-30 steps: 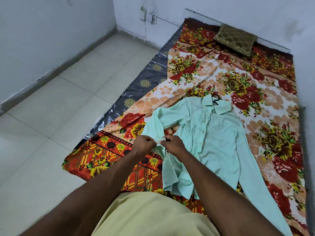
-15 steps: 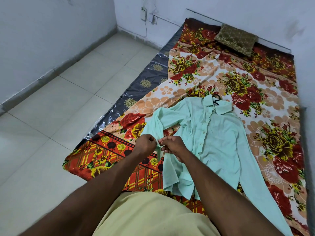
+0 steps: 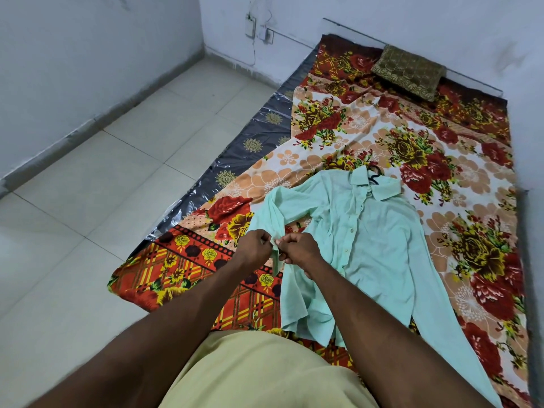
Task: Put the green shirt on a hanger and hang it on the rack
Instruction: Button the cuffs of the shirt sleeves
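Note:
The pale green shirt (image 3: 374,240) lies spread front-up on a floral bed sheet (image 3: 459,184), collar pointing away from me. A black hanger hook (image 3: 374,177) pokes out at the collar; the rest of the hanger is hidden inside the shirt. The shirt's left sleeve is folded in toward me. My left hand (image 3: 255,245) and my right hand (image 3: 300,248) sit close together, both pinching that sleeve's cuff between fingertips. The right sleeve runs down along the sheet to the lower right. No rack is in view.
A brown patterned pillow (image 3: 409,72) rests at the head of the bed by the wall. A grey plastic mat (image 3: 235,160) edges the sheet on the left. Tiled floor (image 3: 103,187) spreads to the left, with white walls and a wall socket (image 3: 250,25) behind.
My hands have stayed on the cuff and drawn slightly closer together, fingers working the cuff edge. The shirt body has not moved.

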